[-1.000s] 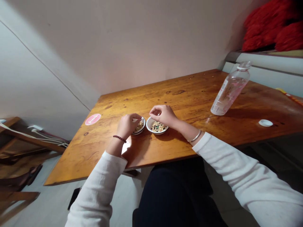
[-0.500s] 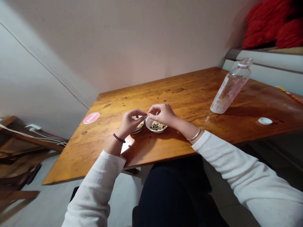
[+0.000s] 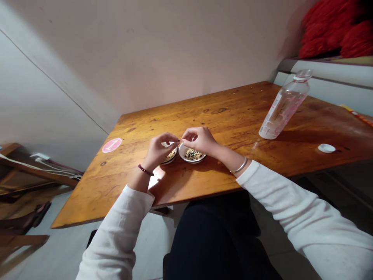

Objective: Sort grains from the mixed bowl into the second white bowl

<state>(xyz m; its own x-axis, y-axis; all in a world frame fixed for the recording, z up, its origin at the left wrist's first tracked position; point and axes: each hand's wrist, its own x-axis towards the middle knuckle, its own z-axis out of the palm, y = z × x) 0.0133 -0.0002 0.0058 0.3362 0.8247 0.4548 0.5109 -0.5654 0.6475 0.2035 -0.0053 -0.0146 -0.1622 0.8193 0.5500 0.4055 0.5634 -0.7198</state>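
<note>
Two small white bowls stand side by side on the wooden table near its front edge. The right bowl contains small beads, mostly cream, with some dark and green ones. Partly covered by my left hand, the left bowl holds cream-coloured beads. My left hand is closed in a pinch above it, with a tiny dark thing at the fingertips. Over the right bowl, my right hand pinches too, its fingertips meeting those of the left. What lies between them is too small to name.
On the right of the wooden table stand a clear plastic bottle, uncapped, and a white cap. A round pink sticker marks the left side. A wall rises behind. Red fluffy material lies at the back right.
Almost nothing differs. Both hands keep their pinch above the bowls, and the view has shifted very slightly.
</note>
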